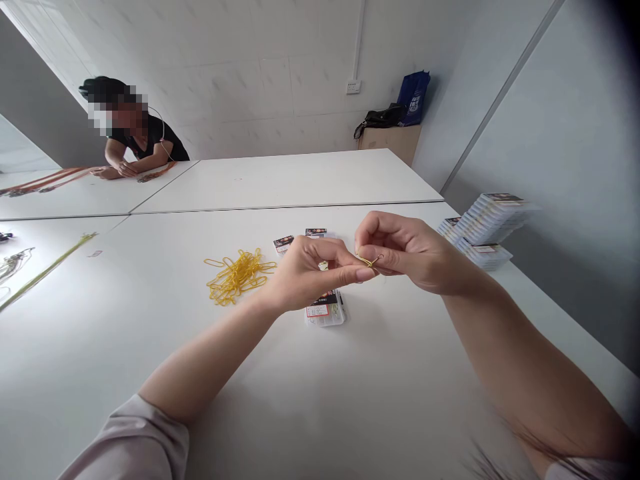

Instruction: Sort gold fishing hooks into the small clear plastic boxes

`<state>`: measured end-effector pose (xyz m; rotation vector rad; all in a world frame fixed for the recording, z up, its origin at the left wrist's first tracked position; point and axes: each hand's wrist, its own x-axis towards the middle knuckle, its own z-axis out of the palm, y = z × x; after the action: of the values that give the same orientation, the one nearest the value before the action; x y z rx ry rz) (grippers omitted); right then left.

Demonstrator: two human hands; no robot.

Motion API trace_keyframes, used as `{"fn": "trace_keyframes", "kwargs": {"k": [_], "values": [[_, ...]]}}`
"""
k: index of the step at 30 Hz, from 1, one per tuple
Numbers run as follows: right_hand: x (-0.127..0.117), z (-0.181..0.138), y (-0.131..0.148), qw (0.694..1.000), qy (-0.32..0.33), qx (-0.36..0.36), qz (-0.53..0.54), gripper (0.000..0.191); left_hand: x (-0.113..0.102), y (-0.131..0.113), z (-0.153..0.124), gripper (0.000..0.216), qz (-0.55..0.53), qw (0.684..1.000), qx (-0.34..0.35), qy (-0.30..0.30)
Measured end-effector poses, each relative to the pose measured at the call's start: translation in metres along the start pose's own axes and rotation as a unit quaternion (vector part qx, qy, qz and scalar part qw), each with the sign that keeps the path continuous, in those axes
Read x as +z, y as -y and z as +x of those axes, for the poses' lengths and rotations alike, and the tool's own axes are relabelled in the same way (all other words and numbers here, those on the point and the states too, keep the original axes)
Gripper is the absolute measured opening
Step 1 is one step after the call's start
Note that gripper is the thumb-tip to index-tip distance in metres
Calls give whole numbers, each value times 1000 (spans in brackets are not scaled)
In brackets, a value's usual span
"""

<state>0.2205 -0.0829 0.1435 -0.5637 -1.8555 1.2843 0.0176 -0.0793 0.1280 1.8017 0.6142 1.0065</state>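
My left hand [313,270] and my right hand [407,252] meet above the white table [150,347], fingertips pinched together on a small yellow band with a thin metal hook [369,261]. Both hands are closed in a pinch. A heap of yellow rubber bands [237,275] lies on the table to the left of my left hand. Under my left hand sits a small clear packet with a dark printed label [325,310]. Two more small packets [299,239] lie just beyond my hands.
A fanned stack of clear packets [484,225] lies at the table's right edge. Another person [131,137] leans on the far left table over orange cords [45,180]. Yellow-green cords [45,270] lie at left. A cardboard box with bags [393,130] stands by the back wall.
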Motion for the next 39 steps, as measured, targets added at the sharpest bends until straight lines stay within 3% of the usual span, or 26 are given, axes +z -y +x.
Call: {"fn": "trace_keyframes", "kwargs": {"k": [8, 20, 30, 39], "values": [[-12, -1, -6, 999, 26, -47, 0, 17, 0, -3, -1, 31, -56, 997, -45, 30], [-5, -4, -4, 996, 11, -77, -40, 18, 1, -7, -1, 35, -65, 995, -63, 50], [-3, -11, 9, 986, -22, 2, -163, 10, 0, -7, -1, 30, 19, 999, 21, -21], [-4, -15, 17, 978, -47, 25, -200, 9, 3, -12, -1, 29, 101, 990, 57, -84]]}}
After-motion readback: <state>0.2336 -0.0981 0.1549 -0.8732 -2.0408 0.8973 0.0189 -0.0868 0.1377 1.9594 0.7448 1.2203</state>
